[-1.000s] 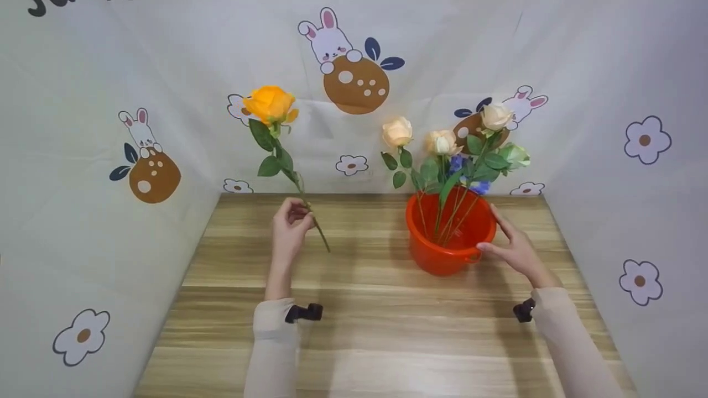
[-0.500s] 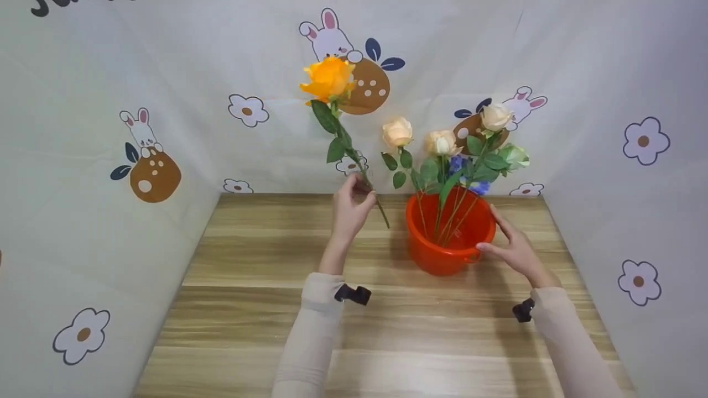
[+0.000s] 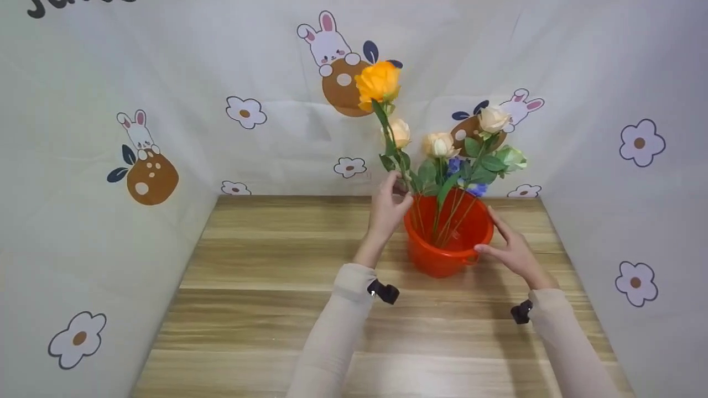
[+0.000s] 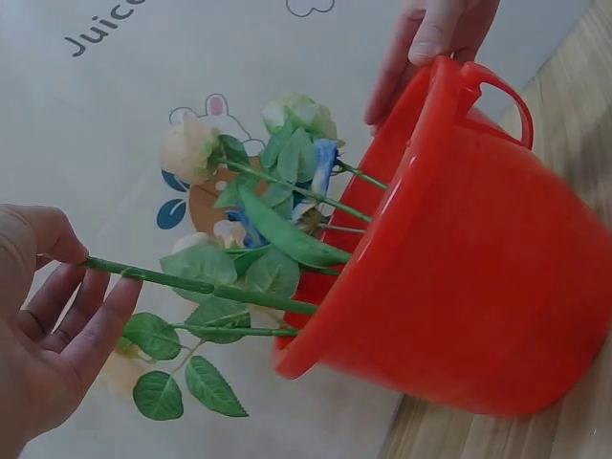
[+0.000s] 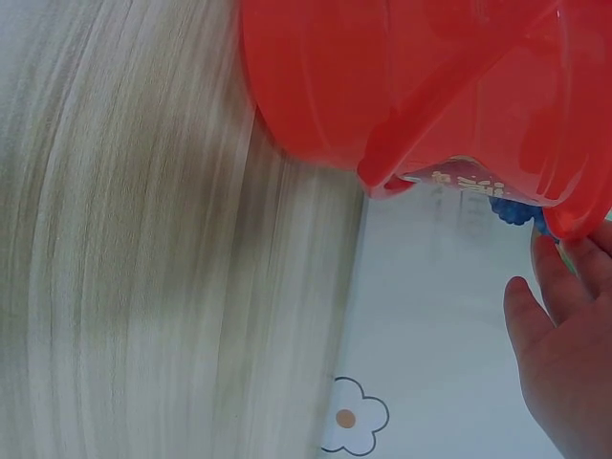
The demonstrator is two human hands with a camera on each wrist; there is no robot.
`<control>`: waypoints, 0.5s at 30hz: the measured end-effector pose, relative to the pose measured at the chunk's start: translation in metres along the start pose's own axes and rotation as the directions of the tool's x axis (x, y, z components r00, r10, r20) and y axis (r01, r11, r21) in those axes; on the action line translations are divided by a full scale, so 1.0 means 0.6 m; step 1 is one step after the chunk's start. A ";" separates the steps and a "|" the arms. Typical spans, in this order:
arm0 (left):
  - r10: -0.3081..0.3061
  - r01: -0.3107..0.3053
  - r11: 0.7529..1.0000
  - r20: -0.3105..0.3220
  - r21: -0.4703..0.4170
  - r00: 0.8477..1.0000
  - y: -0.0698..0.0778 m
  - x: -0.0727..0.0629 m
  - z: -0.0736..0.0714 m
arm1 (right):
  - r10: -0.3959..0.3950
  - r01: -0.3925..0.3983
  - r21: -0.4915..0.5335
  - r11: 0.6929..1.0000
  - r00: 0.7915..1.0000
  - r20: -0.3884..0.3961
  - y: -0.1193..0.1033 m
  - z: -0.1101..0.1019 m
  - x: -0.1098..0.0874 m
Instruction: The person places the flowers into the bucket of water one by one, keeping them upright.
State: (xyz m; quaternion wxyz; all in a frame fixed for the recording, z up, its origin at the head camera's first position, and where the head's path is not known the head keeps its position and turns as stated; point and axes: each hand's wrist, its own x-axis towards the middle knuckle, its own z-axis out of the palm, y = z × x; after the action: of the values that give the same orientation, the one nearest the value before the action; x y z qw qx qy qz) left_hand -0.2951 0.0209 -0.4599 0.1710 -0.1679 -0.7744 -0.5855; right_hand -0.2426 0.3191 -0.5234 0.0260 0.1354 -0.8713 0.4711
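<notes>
In the head view my left hand [image 3: 389, 207] pinches the stem of an orange rose [image 3: 379, 83] at the left rim of a red bucket [image 3: 442, 262]. Seen from the left wrist, this green stem [image 4: 239, 295] reaches past the rim into the bucket's mouth; its lower end is hidden. Cream roses [image 3: 441, 145], a pale green rose [image 3: 511, 158] and blue blossoms [image 3: 475, 189] stand in the bucket. My right hand [image 3: 514, 249] touches the bucket's right rim with thumb and fingers spread and fairly straight.
The bucket stands on a wood-grain table [image 3: 265, 309] near its back edge. A pale printed cloth [image 3: 298, 149] with rabbits and flowers hangs behind and along both sides. A bucket handle [image 5: 449, 96] hangs along the bucket's side in the right wrist view.
My left hand has carried the orange rose rightward from the table's left part to the bucket, its stem now at the rim. The right hand has stayed at the bucket.
</notes>
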 end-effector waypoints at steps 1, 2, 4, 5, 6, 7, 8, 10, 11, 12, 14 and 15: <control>0.010 -0.010 1.000 0.005 0.019 1.000 -0.002 -0.001 0.004 | -0.003 0.003 -0.005 1.000 1.000 0.000 -0.011 0.000 -0.003; 0.023 -0.024 0.999 0.011 0.041 1.000 -0.005 -0.001 0.009 | -0.005 0.005 -0.008 1.000 1.000 0.001 -0.022 0.000 -0.006; 0.032 -0.035 0.995 0.028 0.096 0.999 -0.011 -0.003 0.017 | -0.013 0.013 -0.019 1.000 1.000 -0.006 -0.032 -0.001 -0.009; 0.033 -0.036 0.992 0.034 0.121 0.999 -0.015 -0.005 0.021 | -0.016 0.016 -0.021 1.000 1.000 -0.009 -0.034 -0.001 -0.010; 0.028 -0.033 0.989 0.038 0.146 0.999 -0.019 -0.006 0.025 | -0.019 0.019 -0.022 1.000 1.000 -0.010 -0.035 -0.001 -0.011; 0.019 -0.026 0.986 0.043 0.166 0.999 -0.023 -0.009 0.028 | -0.020 0.019 -0.019 1.000 1.000 -0.010 -0.035 -0.001 -0.010; 0.007 -0.016 0.982 0.048 0.186 0.999 -0.027 -0.011 0.031 | -0.018 0.018 -0.015 1.000 1.000 -0.006 -0.034 -0.001 -0.010; -0.016 0.004 0.975 0.052 0.220 0.999 -0.034 -0.015 0.037 | -0.017 0.017 -0.007 1.000 1.000 -0.002 -0.030 -0.002 -0.007; -0.027 0.014 0.974 0.052 0.226 0.998 -0.037 -0.018 0.040 | -0.012 0.012 -0.004 1.000 1.000 0.001 -0.029 -0.002 -0.007; -0.035 0.022 0.972 0.049 0.235 0.998 -0.040 -0.020 0.042 | -0.008 0.008 0.001 1.000 1.000 0.004 -0.029 -0.002 -0.007; -0.049 0.037 0.967 0.041 0.253 0.998 -0.045 -0.024 0.046 | 0.002 -0.002 0.006 1.000 1.000 0.007 -0.028 -0.003 -0.007; -0.060 0.049 0.964 0.033 0.263 0.998 -0.047 -0.026 0.048 | 0.006 -0.006 0.007 1.000 1.000 0.007 -0.028 -0.003 -0.007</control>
State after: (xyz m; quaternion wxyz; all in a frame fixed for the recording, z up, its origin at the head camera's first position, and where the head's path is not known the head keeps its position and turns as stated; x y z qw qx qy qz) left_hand -0.2960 0.0405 -0.4983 0.1598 -0.1343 -0.8525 -0.4792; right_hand -0.2344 0.3126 -0.5097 0.0212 0.1346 -0.8700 0.4739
